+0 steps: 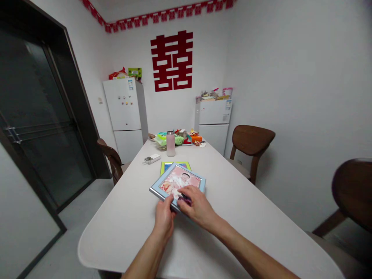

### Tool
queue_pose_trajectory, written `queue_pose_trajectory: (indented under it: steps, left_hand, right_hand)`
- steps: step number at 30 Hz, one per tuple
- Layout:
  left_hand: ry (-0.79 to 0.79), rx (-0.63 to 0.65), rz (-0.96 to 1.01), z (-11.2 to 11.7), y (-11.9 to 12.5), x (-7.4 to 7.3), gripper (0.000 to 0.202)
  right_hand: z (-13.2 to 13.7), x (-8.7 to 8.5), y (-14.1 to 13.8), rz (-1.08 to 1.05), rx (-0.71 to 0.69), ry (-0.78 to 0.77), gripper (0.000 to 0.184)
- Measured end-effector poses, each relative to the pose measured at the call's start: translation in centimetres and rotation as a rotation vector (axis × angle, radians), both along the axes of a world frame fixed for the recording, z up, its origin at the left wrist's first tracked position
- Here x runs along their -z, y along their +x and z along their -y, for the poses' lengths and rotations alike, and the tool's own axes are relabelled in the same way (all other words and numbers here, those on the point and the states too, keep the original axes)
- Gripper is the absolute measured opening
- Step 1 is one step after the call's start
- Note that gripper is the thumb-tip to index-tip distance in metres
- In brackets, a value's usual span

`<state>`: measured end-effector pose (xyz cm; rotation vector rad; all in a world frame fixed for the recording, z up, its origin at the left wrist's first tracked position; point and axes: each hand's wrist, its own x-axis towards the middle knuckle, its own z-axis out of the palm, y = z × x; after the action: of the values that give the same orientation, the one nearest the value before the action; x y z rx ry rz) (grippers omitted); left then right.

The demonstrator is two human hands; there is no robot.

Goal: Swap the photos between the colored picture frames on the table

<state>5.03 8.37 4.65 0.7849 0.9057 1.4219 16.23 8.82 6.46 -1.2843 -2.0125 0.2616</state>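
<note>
A light-blue picture frame (pixel 200 183) with a pink-toned photo of a person is tilted over the white table. My left hand (pixel 164 217) is closed on its near edge, the thumb on top and the fingers underneath. Over the lower part of the photo, my right hand (pixel 197 205) is curled round a small dark, purplish thing (pixel 185 199), mostly hidden by the fingers; its kind cannot be made out. Partly covered behind the blue frame lies a lime-green picture frame (pixel 162 168).
On the table (pixel 122 232) stand a pink bottle (pixel 171 145) and a small white device (pixel 152 158). Several packets and an orange box (pixel 196 138) are heaped at the far end. Wooden chairs (pixel 253 136) flank the table; two white refrigerators (pixel 123 104) stand behind.
</note>
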Motion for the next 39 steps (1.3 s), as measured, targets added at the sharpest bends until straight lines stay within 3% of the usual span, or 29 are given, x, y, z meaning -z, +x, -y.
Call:
queue_pose_trajectory:
  steps: [3,7,10,13,19,24,27,30,39]
  left_hand:
    - [0.094,0.007,-0.162,3.7,-1.2,-1.5,0.024]
    - [0.642,-0.012,-0.918,8.3,-2.7,-3.3,0.031]
    - [1.203,-0.028,-1.282,10.2,-3.3,-3.0,0.051]
    - [1.437,-0.052,-1.531,10.6,-3.4,-1.4,0.049]
    - [1.476,0.003,-1.819,10.0,-2.3,1.5,0.03]
    - [1.472,-0.039,-1.796,9.0,-0.4,3.8,0.027]
    - [1.444,0.023,-1.812,8.6,0.3,4.6,0.028]
    - [1.406,0.139,-1.815,8.1,0.6,4.5,0.029]
    - [1.137,0.481,-1.723,7.0,0.7,4.0,0.037]
  right_hand:
    - [1.6,-1.3,1.2,-0.415,0.04,-0.071,0.047]
    - [4.9,-3.1,2.0,-1.011,-0.043,-0.356,0.058]
    - [7.4,-3.1,2.4,-1.29,-0.101,-0.502,0.058]
    - [8.6,-1.6,3.0,-1.341,-0.062,-0.652,0.066]
    - [6.8,3.1,4.6,-1.047,-0.007,-0.733,0.068]
    - [4.2,5.8,6.0,-0.493,0.193,-0.551,0.057]
    - [3.4,6.5,6.4,-0.178,0.289,-0.377,0.054]
    - [2.9,6.8,6.4,0.034,0.297,-0.247,0.047]
    - [1.7,6.7,6.3,0.212,0.275,-0.196,0.038]
